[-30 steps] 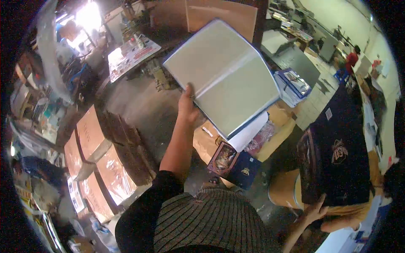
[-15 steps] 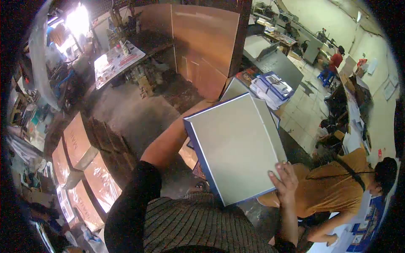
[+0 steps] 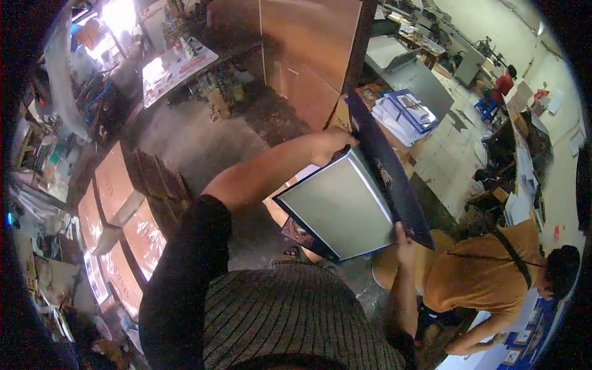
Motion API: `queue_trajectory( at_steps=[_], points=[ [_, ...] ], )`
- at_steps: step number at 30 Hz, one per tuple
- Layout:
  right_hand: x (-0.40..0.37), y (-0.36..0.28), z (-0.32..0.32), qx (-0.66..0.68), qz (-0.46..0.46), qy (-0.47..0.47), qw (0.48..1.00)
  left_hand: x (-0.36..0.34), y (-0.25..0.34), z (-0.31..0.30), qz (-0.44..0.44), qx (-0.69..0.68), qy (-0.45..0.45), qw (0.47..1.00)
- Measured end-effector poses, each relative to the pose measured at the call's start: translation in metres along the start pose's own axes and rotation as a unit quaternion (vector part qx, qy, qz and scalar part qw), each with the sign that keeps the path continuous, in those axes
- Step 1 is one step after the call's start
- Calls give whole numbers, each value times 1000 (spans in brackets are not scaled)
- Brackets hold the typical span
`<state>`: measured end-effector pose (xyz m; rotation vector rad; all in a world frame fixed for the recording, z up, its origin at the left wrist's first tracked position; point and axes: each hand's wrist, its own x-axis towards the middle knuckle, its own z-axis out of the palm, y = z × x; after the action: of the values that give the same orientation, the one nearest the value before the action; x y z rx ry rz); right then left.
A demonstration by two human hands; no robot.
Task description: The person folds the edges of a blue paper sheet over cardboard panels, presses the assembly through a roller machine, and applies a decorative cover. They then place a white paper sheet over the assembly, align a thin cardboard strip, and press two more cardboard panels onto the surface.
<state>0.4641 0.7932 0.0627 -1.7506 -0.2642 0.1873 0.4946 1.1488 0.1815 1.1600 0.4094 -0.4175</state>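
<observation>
A dark blue folder (image 3: pixel 339 213) with a stiff cover and a cream inner face is held in front of my body. Its dark cover panel (image 3: pixel 391 176), marked with a pale emblem, stands raised at an angle on the right side. My left hand (image 3: pixel 335 143) grips the far edge near the top, its fingertips partly hidden behind the panel. At the near right corner, my right hand (image 3: pixel 404 243) is closed on the folder's edge. Beneath the folder, a dark patterned item (image 3: pixel 297 232) is partly covered.
Plastic-wrapped cardboard boxes (image 3: pixel 114 179) are stacked at the left. Close on the right, a co-worker in a mustard shirt (image 3: pixel 487 265) bends over blue printed sheets. Blue folders and papers (image 3: pixel 407 114) lie piled beyond my hands. A wooden partition (image 3: pixel 308 49) stands behind.
The folder has tilted and its dark cover panel has swung up, showing the emblem. My left hand came into sight at the far edge; my right hand shifted slightly left and closed on the corner.
</observation>
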Motion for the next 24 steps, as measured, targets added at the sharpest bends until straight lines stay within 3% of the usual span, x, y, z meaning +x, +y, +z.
queue_trajectory(
  at_steps=[2,3,4,6,8,9,10,11,12,14,18,19,20,22,24],
  points=[
    [7,4,3,-63,120,29,990,2,-2,21,-22,-11,-21,999],
    [7,-7,11,-66,32,35,997,-11,-6,45,-24,6,11,1000],
    [12,-20,10,-124,203,-15,971,-17,-14,64,-24,23,44,998],
    [22,22,38,-15,122,92,988,30,-69,80,62,70,35,995],
    [44,83,51,69,23,27,997,61,-118,109,102,218,205,949],
    [42,78,56,49,33,13,998,41,-115,122,98,272,196,937],
    [56,117,74,281,51,41,958,16,-110,136,91,324,185,923],
    [47,114,78,303,75,39,949,12,-117,146,90,338,217,911],
    [48,108,82,320,93,37,942,11,-128,149,101,313,170,929],
    [41,97,79,345,107,28,932,41,-172,141,252,427,19,868],
    [35,77,59,375,112,16,920,4,-166,139,270,404,-136,864],
    [36,72,53,387,103,20,916,33,-203,130,399,480,-84,777],
    [40,69,58,396,106,17,912,28,-205,129,395,478,-87,779],
    [41,61,45,414,94,25,905,7,-207,120,442,587,24,678],
    [49,46,49,428,90,17,899,-43,-177,109,416,591,1,691]
  ],
)
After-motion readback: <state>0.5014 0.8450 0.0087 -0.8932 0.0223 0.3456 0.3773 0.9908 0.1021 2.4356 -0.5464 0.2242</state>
